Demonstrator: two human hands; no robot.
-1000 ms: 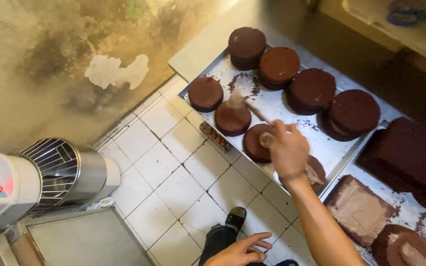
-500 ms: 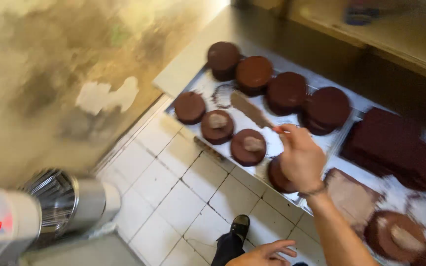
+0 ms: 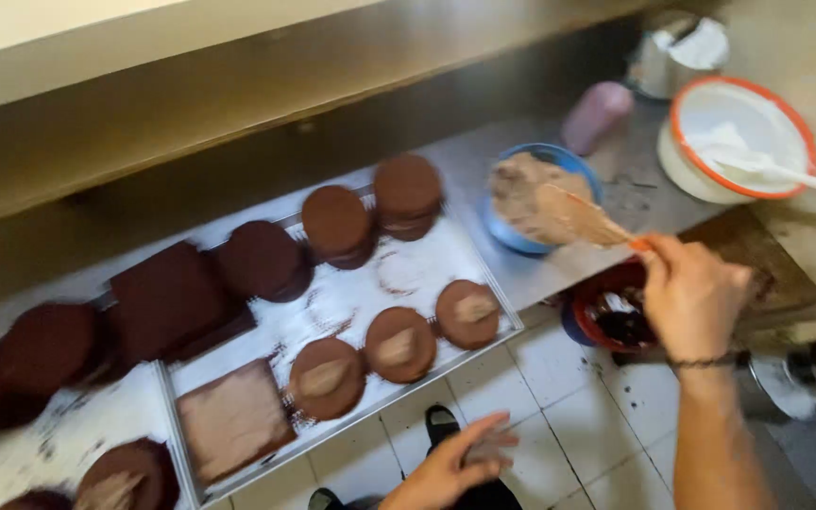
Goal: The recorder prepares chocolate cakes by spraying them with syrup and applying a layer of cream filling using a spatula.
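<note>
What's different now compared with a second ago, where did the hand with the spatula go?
The right hand has carried the spatula off the round chocolate cakes on the tray and over to the blue bowl of brown filling, its blade now loaded. The camera view has swung along the counter. The left hand stays low and empty; the cakes stay in place.

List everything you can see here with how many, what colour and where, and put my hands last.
Round cakes: about ten, dark brown, on trays.
Square cakes: two, brown, left half of the tray.
Metal tray: one, silver, on the counter.
Blue bowl: one, brown cream inside, counter centre.
White bowl: one, orange rim, top right.
Red bowl: one, below the right hand.
Pink cup: one, beside the white bowl.
Spatula: one, cream-coated, over the blue bowl.
Left hand: empty, bottom centre.
Right hand: grip on the spatula.
</note>
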